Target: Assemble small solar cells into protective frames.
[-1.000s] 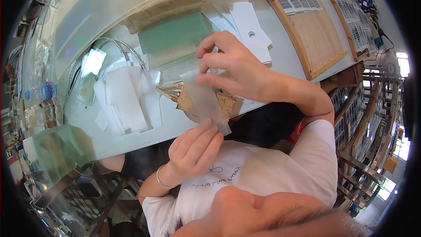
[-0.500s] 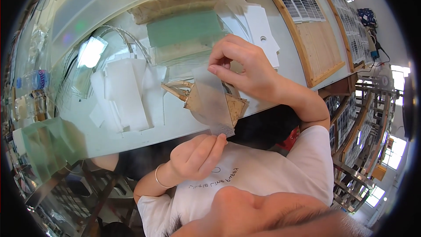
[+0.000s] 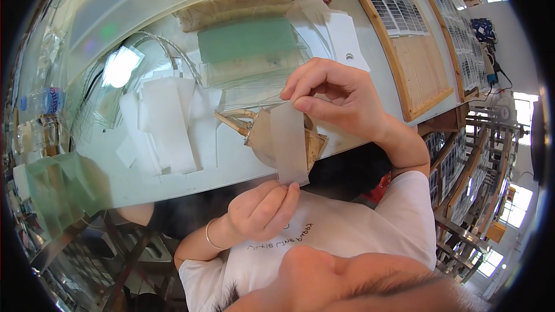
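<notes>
Stretching between the two hands is a translucent strip [image 3: 289,141], a thin, milky, flexible band like film or tape, hanging nearly upright in front of the table edge [image 3: 191,188]. The right hand [image 3: 338,98] pinches the strip's upper end between thumb and forefinger, the other fingers curled loosely above, the wrist bent and the forearm running down to the right toward a white sleeve. The left hand [image 3: 263,211] sits just below the table edge, curled almost into a fist, its fingertips closed on the strip's lower end; a thin bracelet [image 3: 208,236] circles that wrist.

Behind the strip, resting at the table edge, lies a brown cardboard piece [image 3: 309,144], flat and angular with frayed, peeling corners. To the left of the cardboard, white plastic sheets [image 3: 167,124] lie overlapping, smooth and rectangular. Beyond the cardboard are a stack of clear sheets [image 3: 251,69] and a pale green panel [image 3: 245,40], both flat and glossy. Farther right of the cardboard a wooden-framed board [image 3: 422,63] carries rows of small dark rectangles. Clear tubing [image 3: 159,43] curls beyond the white sheets, on the glossy, pale tabletop.
</notes>
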A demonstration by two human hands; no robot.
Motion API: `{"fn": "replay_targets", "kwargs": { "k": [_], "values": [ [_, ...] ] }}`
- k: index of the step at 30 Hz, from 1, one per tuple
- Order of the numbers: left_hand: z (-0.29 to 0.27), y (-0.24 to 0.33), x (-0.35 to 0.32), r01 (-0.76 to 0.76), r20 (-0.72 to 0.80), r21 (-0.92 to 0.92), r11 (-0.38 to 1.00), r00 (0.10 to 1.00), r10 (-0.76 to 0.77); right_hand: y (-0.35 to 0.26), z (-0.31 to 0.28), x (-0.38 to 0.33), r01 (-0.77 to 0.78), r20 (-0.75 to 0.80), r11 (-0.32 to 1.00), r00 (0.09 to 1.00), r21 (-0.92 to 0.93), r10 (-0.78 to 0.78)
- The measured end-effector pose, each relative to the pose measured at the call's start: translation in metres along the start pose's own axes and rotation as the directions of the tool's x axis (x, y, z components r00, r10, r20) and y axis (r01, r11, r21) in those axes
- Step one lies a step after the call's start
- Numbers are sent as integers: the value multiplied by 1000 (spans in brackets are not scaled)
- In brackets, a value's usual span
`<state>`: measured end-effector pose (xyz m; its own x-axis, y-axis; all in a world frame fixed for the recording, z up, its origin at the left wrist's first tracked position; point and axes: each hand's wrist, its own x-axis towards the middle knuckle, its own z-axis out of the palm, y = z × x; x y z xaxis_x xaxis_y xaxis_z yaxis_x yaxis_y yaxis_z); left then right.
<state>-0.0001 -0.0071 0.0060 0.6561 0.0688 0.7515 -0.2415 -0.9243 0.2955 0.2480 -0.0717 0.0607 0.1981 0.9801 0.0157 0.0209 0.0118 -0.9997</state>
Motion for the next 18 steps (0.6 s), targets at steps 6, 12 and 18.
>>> {"fn": "replay_targets", "kwargs": {
  "k": [6,12,18],
  "values": [
    [0,6,1,-8,-22,17,1000,1000,8,-5,0,-3,-11,2,992,1000,123,11],
    [-13,20,14,-36,-35,-1,999,999,36,2,1,-3,38,11,974,999,222,-42],
    [-17,29,21,-63,-7,27,998,998,63,7,3,-2,50,50,932,996,359,-73]
  ]
}}
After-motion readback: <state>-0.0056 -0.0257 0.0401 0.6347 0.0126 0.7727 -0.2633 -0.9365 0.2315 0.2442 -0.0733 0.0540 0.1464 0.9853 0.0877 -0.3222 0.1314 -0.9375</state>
